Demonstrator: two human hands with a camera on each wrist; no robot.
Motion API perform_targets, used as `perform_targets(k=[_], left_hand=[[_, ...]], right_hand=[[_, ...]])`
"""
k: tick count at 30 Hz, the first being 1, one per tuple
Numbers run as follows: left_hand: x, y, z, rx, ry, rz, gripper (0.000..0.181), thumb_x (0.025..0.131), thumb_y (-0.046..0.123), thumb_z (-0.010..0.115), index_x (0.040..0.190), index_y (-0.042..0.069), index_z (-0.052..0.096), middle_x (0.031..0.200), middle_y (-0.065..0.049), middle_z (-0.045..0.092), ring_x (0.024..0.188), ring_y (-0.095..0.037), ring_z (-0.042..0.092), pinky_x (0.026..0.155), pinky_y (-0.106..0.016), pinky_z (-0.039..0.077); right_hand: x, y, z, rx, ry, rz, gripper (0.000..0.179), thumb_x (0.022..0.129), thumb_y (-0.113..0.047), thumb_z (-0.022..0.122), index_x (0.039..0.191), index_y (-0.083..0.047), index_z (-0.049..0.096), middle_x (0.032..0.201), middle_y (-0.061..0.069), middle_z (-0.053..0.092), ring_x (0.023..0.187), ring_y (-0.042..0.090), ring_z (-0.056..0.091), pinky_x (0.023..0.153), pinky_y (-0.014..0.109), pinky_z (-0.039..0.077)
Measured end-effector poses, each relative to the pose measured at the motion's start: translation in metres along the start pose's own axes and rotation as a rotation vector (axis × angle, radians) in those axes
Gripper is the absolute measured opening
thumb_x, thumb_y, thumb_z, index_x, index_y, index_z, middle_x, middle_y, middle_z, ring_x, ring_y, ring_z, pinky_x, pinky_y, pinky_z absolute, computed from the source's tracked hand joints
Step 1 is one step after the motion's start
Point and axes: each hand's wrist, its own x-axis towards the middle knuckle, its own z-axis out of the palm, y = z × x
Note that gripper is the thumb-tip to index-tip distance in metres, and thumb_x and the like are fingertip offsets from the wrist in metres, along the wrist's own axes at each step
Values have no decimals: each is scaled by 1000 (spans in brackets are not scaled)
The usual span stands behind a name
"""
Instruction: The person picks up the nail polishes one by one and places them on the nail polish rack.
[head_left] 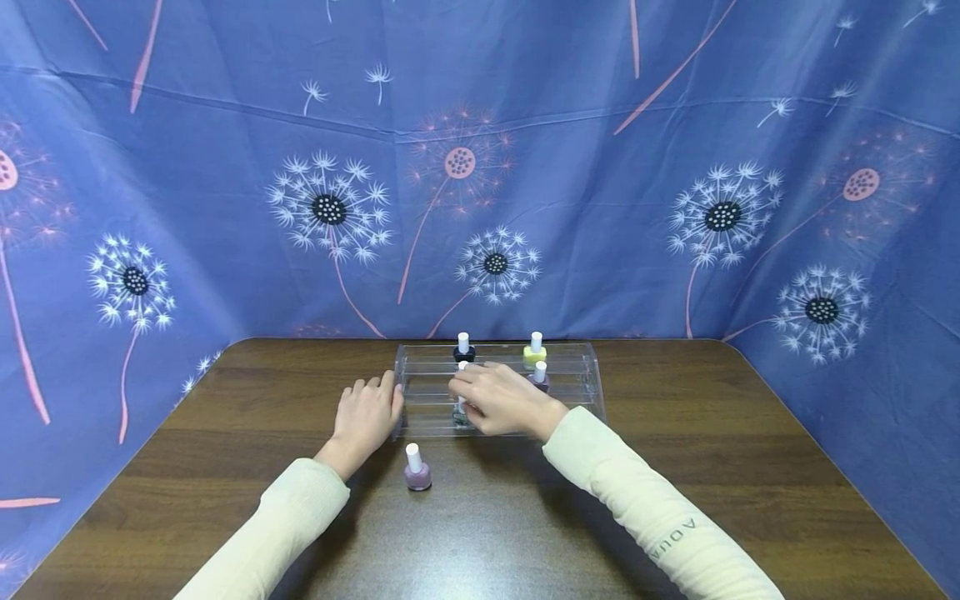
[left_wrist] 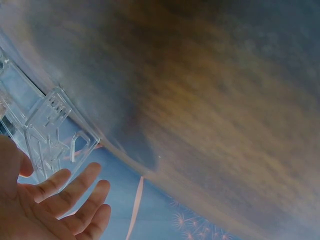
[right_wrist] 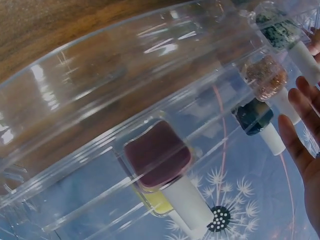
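Observation:
A clear tiered display rack (head_left: 427, 387) stands at the table's far edge, holding several white-capped nail polish bottles. My right hand (head_left: 498, 398) reaches over its front tier and pinches the white cap of a green glitter nail polish bottle (right_wrist: 277, 32). Beside those fingers, the right wrist view shows a copper glitter bottle (right_wrist: 265, 77) and a dark teal bottle (right_wrist: 253, 117). My left hand (head_left: 367, 414) lies by the rack's left end, fingers loosely extended and holding nothing; whether it touches the rack I cannot tell. A mauve nail polish bottle (head_left: 417, 475) stands upright on the table before the rack.
Toward the rack's right side sit a yellow bottle (head_left: 535, 354) at the back and a dark plum bottle (right_wrist: 159, 155) one tier lower. The brown wooden table (head_left: 712, 467) extends to both sides. A blue dandelion-print cloth (head_left: 600, 250) hangs behind it.

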Motion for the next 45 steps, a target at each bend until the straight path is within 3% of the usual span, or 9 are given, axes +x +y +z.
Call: perform_targets(k=[11,24,45], left_hand=[[2,1,-2,-2,-13,-4,23,91,24,47,93,3,54,75,-15,63,70,-36,58,60,-46,44],[2,0,-2,5,-34,-8,27,92,25,46,102,2,55,79,-16,65,72,-35,59,63,-46,45],[1,2,-3,1,-34,-13,24,93,25,45,93,3,54,75,-15,63,72,-36,59,61,-46,45]], right_hand=[[5,-4,-12,-17,34,-9,13,78,-20,56,89,-15,55,84,-7,55,80,10,53,68,24,43],[13,-18,-21,-6,37,-63,18,77,-18,59,94,-13,57,87,-6,58,83,12,53,75,25,45],[17,-48,-15,-43,-13,-128,20,80,-25,55,98,-18,56,90,-9,59,85,9,55,68,24,45]])
